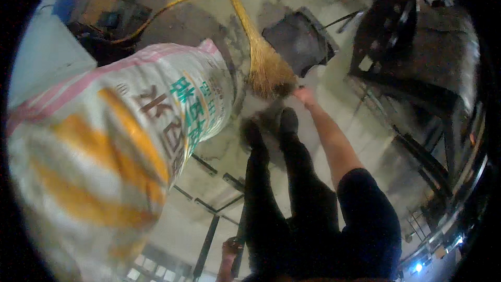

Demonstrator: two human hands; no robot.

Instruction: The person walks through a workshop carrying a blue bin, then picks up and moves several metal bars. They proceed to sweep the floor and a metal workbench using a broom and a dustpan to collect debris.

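Observation:
My right arm reaches down past my dark shoes, and my right hand (305, 96) is closed at the bristle edge of a straw broom (269, 70). What its fingers grip is too blurred to make out. The broom's yellowish handle runs toward the far side, and its bristles fan toward my feet. Beside the bristles lies a black dustpan-like piece (297, 42). At the lower edge, my left hand (229, 248) is curled next to a dark upright bar; whatever it holds is unclear. A large white woven sack (156, 104) with pink and orange stripes bulges close on the left.
A dark metal frame with a broad grey top (438, 52) stands on the right. From the far left, a yellow hose (177, 2) curves across the floor toward the broom handle. Dark bars (206, 206) lie behind my legs, and boxes (102, 5) sit at the far left.

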